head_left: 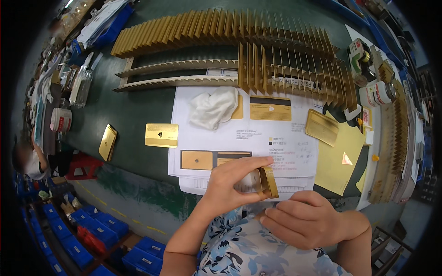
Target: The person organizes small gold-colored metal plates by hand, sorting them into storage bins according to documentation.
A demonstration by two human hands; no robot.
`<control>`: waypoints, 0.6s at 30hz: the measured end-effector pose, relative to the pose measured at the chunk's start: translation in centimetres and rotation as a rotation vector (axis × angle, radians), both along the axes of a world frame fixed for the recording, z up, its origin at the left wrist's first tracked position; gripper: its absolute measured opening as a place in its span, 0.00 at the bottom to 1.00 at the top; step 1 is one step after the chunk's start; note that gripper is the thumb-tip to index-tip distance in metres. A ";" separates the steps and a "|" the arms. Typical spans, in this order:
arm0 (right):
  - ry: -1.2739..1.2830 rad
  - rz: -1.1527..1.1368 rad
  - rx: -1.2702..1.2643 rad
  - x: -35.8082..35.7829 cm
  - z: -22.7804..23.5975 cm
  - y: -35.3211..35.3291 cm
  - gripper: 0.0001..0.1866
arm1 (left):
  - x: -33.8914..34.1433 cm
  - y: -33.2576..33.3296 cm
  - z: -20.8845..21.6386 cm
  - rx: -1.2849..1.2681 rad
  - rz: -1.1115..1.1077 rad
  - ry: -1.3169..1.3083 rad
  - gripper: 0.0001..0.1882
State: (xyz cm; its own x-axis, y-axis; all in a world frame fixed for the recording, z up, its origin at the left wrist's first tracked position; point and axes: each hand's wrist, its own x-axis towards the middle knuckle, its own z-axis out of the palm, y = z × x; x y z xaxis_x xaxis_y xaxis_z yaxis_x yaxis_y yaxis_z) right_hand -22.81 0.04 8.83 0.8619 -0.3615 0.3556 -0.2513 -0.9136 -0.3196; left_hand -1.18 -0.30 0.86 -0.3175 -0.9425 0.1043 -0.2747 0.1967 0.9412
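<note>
While the left hand (pixel 230 184), partly closed, holds a small stack of gold cards (pixel 271 183) between thumb and fingers at the near edge of the green table (pixel 138 106), the right hand (pixel 306 218) sits close by with fingers curled; whether it grips anything cannot be determined. The cards appear thin, stiff and light, their polished faces probably slippery and easily marked, so a hold on opposite edges is judged soundest.
</note>
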 end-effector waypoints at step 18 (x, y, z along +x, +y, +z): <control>-0.292 -0.245 0.717 0.8 0.3 -3.9 0.09 | 0.4 -0.3 -0.8 -0.070 -0.023 0.035 0.32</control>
